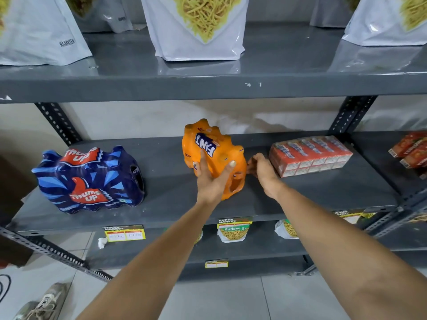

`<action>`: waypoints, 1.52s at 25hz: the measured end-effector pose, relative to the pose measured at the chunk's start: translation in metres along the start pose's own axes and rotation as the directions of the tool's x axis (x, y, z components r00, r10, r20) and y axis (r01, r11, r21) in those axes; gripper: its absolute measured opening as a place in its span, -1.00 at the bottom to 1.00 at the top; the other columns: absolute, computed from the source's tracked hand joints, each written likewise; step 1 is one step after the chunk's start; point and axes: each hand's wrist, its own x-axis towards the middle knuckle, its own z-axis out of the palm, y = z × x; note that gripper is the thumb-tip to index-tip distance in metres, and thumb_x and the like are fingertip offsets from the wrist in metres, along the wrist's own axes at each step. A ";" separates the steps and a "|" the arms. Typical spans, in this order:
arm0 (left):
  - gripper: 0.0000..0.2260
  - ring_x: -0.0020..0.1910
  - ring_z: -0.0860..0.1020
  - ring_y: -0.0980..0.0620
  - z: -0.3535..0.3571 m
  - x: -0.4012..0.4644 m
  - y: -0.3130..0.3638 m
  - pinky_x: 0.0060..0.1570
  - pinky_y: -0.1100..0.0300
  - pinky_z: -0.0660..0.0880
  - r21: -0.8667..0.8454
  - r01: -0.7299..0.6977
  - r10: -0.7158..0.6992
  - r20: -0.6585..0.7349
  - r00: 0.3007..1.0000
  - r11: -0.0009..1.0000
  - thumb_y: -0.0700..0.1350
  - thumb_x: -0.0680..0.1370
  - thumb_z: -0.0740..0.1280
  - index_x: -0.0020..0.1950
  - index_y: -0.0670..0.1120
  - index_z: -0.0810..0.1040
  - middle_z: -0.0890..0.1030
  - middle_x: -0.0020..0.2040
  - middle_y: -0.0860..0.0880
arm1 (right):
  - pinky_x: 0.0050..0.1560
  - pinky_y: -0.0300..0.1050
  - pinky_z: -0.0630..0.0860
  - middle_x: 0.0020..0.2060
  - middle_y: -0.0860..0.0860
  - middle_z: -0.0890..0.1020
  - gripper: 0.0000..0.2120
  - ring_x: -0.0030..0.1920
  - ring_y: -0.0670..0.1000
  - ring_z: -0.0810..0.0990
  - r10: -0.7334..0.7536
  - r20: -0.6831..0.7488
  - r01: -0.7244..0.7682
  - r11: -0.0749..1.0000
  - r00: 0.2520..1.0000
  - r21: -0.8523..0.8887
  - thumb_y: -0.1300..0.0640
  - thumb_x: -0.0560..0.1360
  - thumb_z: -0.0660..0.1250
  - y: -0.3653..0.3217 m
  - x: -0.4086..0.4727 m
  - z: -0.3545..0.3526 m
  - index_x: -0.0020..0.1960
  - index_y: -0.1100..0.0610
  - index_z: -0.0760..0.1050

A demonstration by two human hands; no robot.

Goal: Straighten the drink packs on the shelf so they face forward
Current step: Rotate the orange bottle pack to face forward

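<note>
An orange drink pack (pixel 219 144) stands in the middle of the grey middle shelf (pixel 300 195), turned at an angle with its narrow end toward me and its logo upside down. My left hand (pixel 213 175) grips its near left side, fingers spread over the wrap. My right hand (pixel 262 169) touches its right side with curled fingers. A dark blue drink pack (pixel 90 181) sits at the left of the shelf, its front label toward me, slightly angled. A red shrink-wrapped pack of small cartons (pixel 310 154) lies to the right, skewed.
White snack bags (pixel 196 28) stand on the upper shelf (pixel 208 86). More red cartons (pixel 411 148) sit on the neighbouring shelf at far right. Noodle snack bags (pixel 233 232) and price tags (pixel 124 234) are on the lower shelf. A shoe (pixel 44 303) is on the tiled floor.
</note>
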 end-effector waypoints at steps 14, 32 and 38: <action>-0.80 0.06 0.61 0.05 -0.103 0.066 0.018 -0.21 0.29 0.53 0.061 0.119 -0.128 0.176 0.976 0.991 0.16 0.56 0.24 0.10 0.13 0.54 0.66 0.03 0.09 | 0.14 -0.03 0.50 0.34 0.03 0.47 -0.66 0.32 0.13 0.47 -0.190 0.256 0.273 0.899 0.948 -0.343 -0.15 0.63 0.09 -0.065 0.029 0.035 0.39 -0.22 0.32; -0.63 0.23 0.48 -0.20 -0.111 0.043 0.058 0.17 -0.26 0.42 0.246 0.327 -0.381 0.215 0.899 0.912 0.15 0.63 0.06 0.37 0.02 0.30 0.48 0.22 -0.08 | 0.27 0.14 0.49 0.28 0.02 0.59 -0.44 0.24 0.10 0.57 -0.287 -0.117 0.262 0.947 0.951 -0.188 -0.24 0.50 0.30 -0.020 -0.057 0.025 0.43 -0.04 0.43; -0.71 0.17 0.48 -0.24 -0.073 0.046 0.067 0.07 -0.08 0.44 0.769 -0.056 0.148 -0.050 0.988 0.637 -0.08 0.59 0.09 0.15 -0.23 0.46 0.54 0.09 -0.23 | -0.03 -0.14 0.48 -0.01 -0.10 0.62 -0.41 0.03 0.01 0.57 -0.273 -0.068 0.247 0.934 0.960 -0.260 -0.41 0.48 0.11 -0.031 -0.048 -0.003 0.25 -0.02 0.53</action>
